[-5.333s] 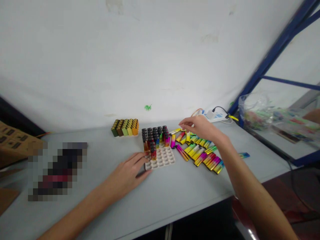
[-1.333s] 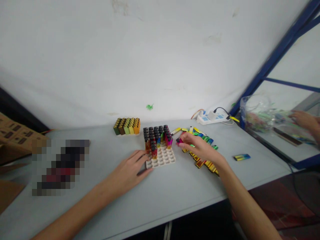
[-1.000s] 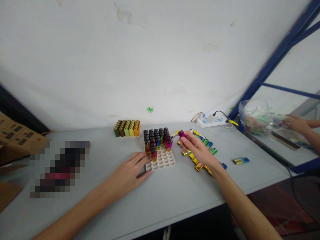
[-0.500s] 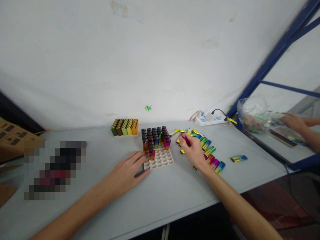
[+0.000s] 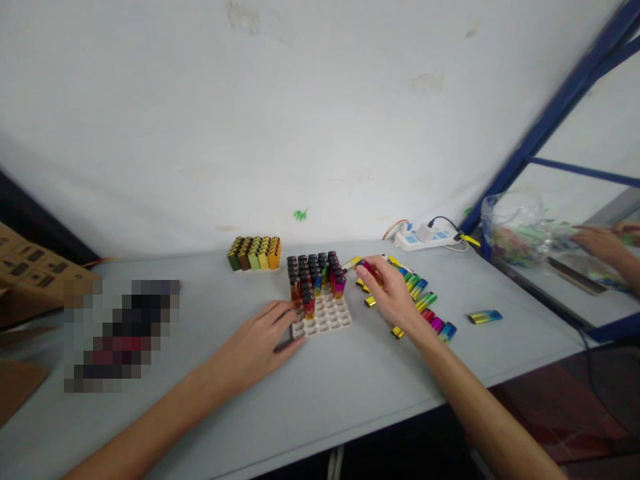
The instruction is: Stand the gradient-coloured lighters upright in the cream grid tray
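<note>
A pale tray with rows of holes (image 5: 331, 321) lies on the table, its back and left part filled with upright black-topped lighters (image 5: 309, 307) in metallic colours. My left hand (image 5: 265, 337) grips the tray's left side, fingers at the near-left edge and thumb along the front. To the right of the tray, my right hand (image 5: 393, 290) pinches a magenta lighter (image 5: 367, 268) with a dark top, held above the table. Beneath and beyond that hand is a loose heap of shiny lighters (image 5: 427, 301), partly hidden by it.
A filled block of green, brown and gold lighters (image 5: 255, 255) stands near the wall. One blue-and-gold lighter (image 5: 485, 317) lies apart at right. Behind are a power strip (image 5: 427, 237) and a blue metal frame (image 5: 525, 150); another person's hand (image 5: 597, 243) is beyond it. A cardboard box (image 5: 43, 270) sits left.
My right hand has lifted slightly from the heap with the magenta lighter, now showing more clearly between the fingers. My left hand stays on the tray. The whole view has shifted a little.
</note>
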### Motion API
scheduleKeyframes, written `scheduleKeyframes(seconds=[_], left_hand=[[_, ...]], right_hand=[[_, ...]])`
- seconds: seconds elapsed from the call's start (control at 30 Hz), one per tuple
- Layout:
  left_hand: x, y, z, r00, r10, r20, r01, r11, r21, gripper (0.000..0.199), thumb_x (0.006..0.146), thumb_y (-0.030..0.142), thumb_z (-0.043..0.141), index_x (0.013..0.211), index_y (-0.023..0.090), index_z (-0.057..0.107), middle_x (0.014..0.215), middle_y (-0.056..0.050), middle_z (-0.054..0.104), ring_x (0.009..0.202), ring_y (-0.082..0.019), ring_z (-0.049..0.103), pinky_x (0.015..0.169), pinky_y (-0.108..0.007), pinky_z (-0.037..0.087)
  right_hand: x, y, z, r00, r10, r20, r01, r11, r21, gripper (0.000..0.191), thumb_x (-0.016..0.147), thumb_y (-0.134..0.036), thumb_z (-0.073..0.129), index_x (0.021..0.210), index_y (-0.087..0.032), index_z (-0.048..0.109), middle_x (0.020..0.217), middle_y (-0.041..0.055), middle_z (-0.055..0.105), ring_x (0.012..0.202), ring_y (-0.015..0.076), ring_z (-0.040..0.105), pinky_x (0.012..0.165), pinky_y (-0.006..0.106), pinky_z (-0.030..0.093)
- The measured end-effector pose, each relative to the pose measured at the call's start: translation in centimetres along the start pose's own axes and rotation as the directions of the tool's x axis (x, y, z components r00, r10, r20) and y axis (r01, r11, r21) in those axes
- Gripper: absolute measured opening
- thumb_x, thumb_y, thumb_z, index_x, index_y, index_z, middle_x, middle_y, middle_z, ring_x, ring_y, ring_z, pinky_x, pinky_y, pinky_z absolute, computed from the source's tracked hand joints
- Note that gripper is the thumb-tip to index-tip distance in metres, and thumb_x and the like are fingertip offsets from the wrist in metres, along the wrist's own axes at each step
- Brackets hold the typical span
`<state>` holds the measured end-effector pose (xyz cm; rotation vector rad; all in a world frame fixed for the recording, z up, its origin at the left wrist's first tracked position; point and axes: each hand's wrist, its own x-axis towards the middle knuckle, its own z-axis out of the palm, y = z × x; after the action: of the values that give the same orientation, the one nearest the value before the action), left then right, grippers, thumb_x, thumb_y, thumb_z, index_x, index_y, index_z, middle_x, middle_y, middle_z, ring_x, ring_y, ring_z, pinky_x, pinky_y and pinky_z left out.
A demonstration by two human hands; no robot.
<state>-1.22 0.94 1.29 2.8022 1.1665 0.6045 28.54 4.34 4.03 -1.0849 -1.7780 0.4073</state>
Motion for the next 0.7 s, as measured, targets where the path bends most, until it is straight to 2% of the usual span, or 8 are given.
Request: scheduleKeyframes(seconds=[0.07,0.1,0.2,0.27,0.37,0.53,0.7], left_hand=[[0.0,0.0,0.0,1.000,0.002,0.000,-0.002,1.000,0.000,0.022,0.101,0.032,0.064,0.118,0.018,0.067,0.124,-0.011,0.071,0.121,-0.028,0.066,0.106,-0.044,0.058],[0.0,0.0,-0.1,1.000,0.001,0.003,-0.001,1.000,0.002,0.022,0.101,0.033,0.063,0.118,0.018,0.067,0.124,-0.011,0.071,0.121,-0.028,0.066,0.106,-0.044,0.058],[0.0,0.1,-0.2,1.000,-0.002,0.016,0.002,1.000,0.009,0.023,0.101,0.033,0.063,0.118,0.018,0.066,0.124,-0.012,0.071,0.121,-0.029,0.067,0.105,-0.045,0.059],[0.0,0.1,-0.3,1.000,-0.002,0.022,0.002,1.000,0.010,0.021,0.101,0.033,0.064,0.117,0.019,0.066,0.124,-0.011,0.071,0.121,-0.029,0.067,0.106,-0.046,0.058],[0.1,0.1,-0.4,1.000,-0.002,0.018,0.002,1.000,-0.001,0.019,0.101,0.033,0.064,0.115,0.022,0.066,0.126,-0.010,0.071,0.122,-0.028,0.066,0.107,-0.046,0.058],[0.0,0.1,-0.3,1.000,-0.010,0.023,0.010,1.000,0.002,0.023,0.101,0.033,0.064,0.119,0.019,0.066,0.127,-0.012,0.070,0.124,-0.030,0.065,0.109,-0.049,0.057],[0.1,0.2,-0.4,0.999,-0.012,0.034,0.012,1.000,-0.006,0.022,0.102,0.034,0.062,0.117,0.019,0.067,0.126,-0.011,0.070,0.123,-0.029,0.065,0.107,-0.047,0.057]], right_hand=[[0.6,-0.2,-0.5,0.998,-0.056,-0.014,0.056,0.998,-0.041,0.031,0.103,-0.048,0.059,0.094,-0.021,0.070,0.096,0.0073,0.068,0.093,0.0220,0.062,0.084,0.034,0.048],[0.9,-0.4,-0.6,0.999,-0.050,-0.001,0.050,0.998,-0.044,0.033,0.103,-0.049,0.059,0.091,-0.021,0.071,0.092,0.0070,0.067,0.089,0.0217,0.061,0.081,0.034,0.048],[2.1,-1.2,-1.0,0.994,0.041,0.103,-0.044,0.999,0.023,0.038,0.103,-0.052,0.056,0.090,-0.021,0.072,0.081,0.0037,0.067,0.072,0.0180,0.058,0.067,0.031,0.046],[2.9,-1.9,-1.2,0.987,0.061,0.146,-0.069,0.997,0.048,0.038,0.103,-0.053,0.056,0.093,-0.020,0.071,0.078,0.0024,0.068,0.067,0.0165,0.058,0.063,0.030,0.045],[3.8,-2.5,-1.8,0.977,-0.003,0.214,0.001,1.000,0.012,0.035,0.103,-0.051,0.058,0.095,-0.019,0.070,0.077,0.0022,0.071,0.068,0.0157,0.061,0.064,0.028,0.047],[3.7,-1.1,-2.9,0.908,-0.064,0.413,0.073,0.997,-0.006,0.029,0.101,-0.047,0.064,0.106,-0.020,0.072,0.082,0.0020,0.075,0.071,0.0156,0.067,0.067,0.027,0.050],[2.6,0.5,-2.8,0.873,-0.036,0.487,0.081,0.994,-0.071,0.023,0.100,-0.041,0.067,0.107,-0.020,0.075,0.090,0.0038,0.078,0.075,0.0168,0.069,0.071,0.028,0.051]])
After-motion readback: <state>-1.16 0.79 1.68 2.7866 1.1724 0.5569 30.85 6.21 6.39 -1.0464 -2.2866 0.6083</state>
